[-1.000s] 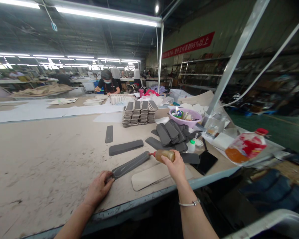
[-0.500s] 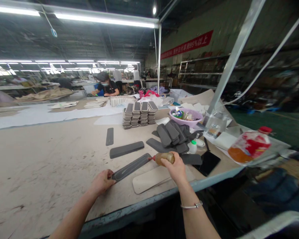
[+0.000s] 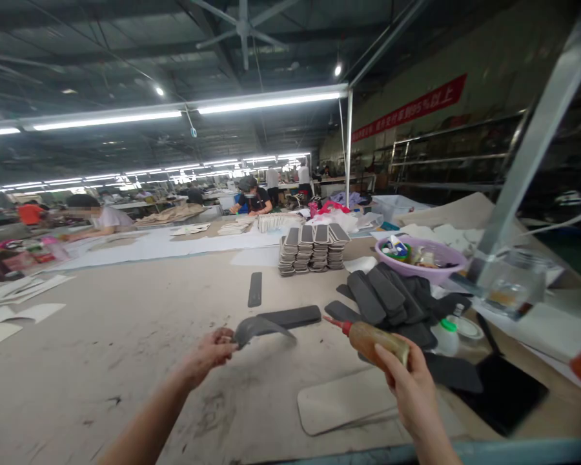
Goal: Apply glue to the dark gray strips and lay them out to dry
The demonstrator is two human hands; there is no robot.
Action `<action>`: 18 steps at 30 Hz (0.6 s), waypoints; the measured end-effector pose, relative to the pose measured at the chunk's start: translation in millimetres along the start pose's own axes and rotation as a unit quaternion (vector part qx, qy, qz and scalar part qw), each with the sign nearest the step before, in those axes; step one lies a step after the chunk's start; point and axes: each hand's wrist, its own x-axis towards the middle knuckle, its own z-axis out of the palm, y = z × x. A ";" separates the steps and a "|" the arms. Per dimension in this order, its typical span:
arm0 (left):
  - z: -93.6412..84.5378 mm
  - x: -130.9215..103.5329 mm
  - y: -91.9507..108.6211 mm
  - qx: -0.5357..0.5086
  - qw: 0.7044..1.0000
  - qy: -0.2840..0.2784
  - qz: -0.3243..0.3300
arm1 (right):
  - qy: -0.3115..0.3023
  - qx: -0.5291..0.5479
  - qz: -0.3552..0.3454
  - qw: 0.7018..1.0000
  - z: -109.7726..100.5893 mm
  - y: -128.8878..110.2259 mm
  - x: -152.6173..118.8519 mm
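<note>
My left hand (image 3: 210,355) pinches the left end of a dark grey strip (image 3: 261,328), which is raised and bends over in an arch, blurred by motion. Behind it a flat dark strip (image 3: 297,316) lies on the table. My right hand (image 3: 409,378) is wrapped round an amber glue bottle (image 3: 375,342) with a red nozzle pointing left, held above the table. Beneath the bottle are pale beige pieces (image 3: 341,399) with rounded ends. A heap of dark strips (image 3: 385,294) lies behind my right hand. One small dark strip (image 3: 255,289) lies farther off.
Stacked strips (image 3: 312,248) stand at the back, beside a purple basin (image 3: 428,263). To the right are a green-capped jar (image 3: 446,337), a black flat object (image 3: 501,391) and a metal post (image 3: 527,155). Pale sheets (image 3: 10,300) lie far left. Several people work beyond.
The left hand has lifted the dark strip, which now bends. The bottle has moved off the strip's right end and is raised. The view has shifted, with the scene lower and farther right.
</note>
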 end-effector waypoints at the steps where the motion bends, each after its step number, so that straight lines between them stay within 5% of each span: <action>1: -12.8 7.6 15.2 -0.023 1.000 0.020 0.009 | -0.006 0.014 0.007 1.000 1.1 0.8 0.1; 6: -56.4 65.7 93.8 -0.162 0.974 0.143 0.069 | -0.025 0.070 0.054 0.996 10.5 0.8 -0.9; 10: -67.8 111.4 126.1 -0.269 0.920 0.240 0.153 | -0.036 0.128 0.092 0.987 15.2 1.2 1.7; 14: -62.6 146.1 105.2 -0.293 0.889 0.319 0.148 | -0.061 0.271 0.177 0.944 11.8 -3.2 7.3; 18: -41.8 164.6 41.5 -0.278 0.878 0.380 0.086 | -0.084 0.335 0.240 0.907 7.0 -12.3 10.0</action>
